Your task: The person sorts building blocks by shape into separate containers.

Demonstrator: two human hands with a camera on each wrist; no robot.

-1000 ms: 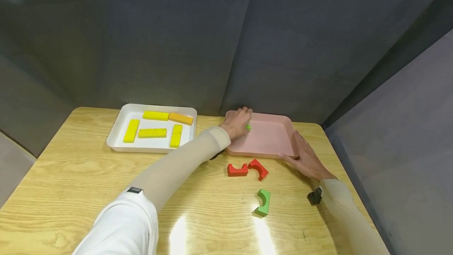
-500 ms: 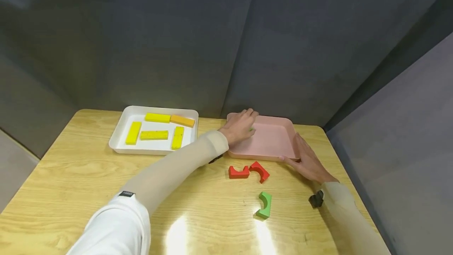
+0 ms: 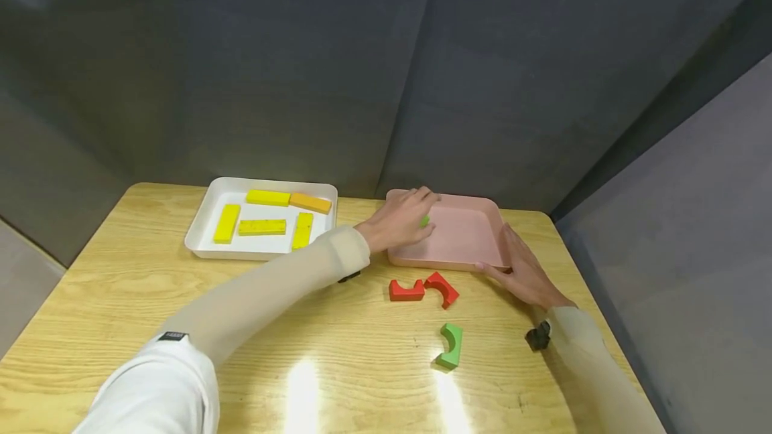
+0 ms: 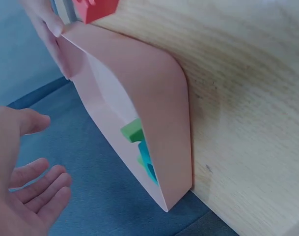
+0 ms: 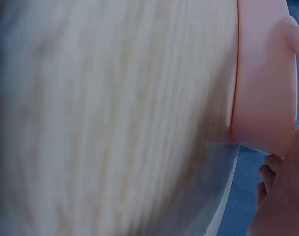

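Observation:
My left hand (image 3: 398,221) is over the left part of the pink tray (image 3: 467,226), palm down in the head view. In the left wrist view its thumb and fingers are spread apart, with nothing between them. Inside the tray lie a green block (image 4: 133,130) and a teal block (image 4: 147,160), partly hidden by the wall. My right hand (image 3: 527,276) rests on the tray's front right corner, its straight fingers along the right side and the thumb at the front rim. Two red arch blocks (image 3: 407,291) sit just in front of the tray; a green arch block (image 3: 451,347) is nearer me.
To the left stands a white tray (image 3: 205,252) with several yellow bars (image 3: 262,227) and one orange bar (image 3: 310,203). Both trays are at the back of the wooden table (image 3: 151,307), close to a dark partition (image 3: 289,72). A grey panel (image 3: 681,240) borders the right side.
My left hand has loosened from the green block in the pink tray; its fingers have spread and its forearm has drawn left. The right hand stays at the tray's corner.

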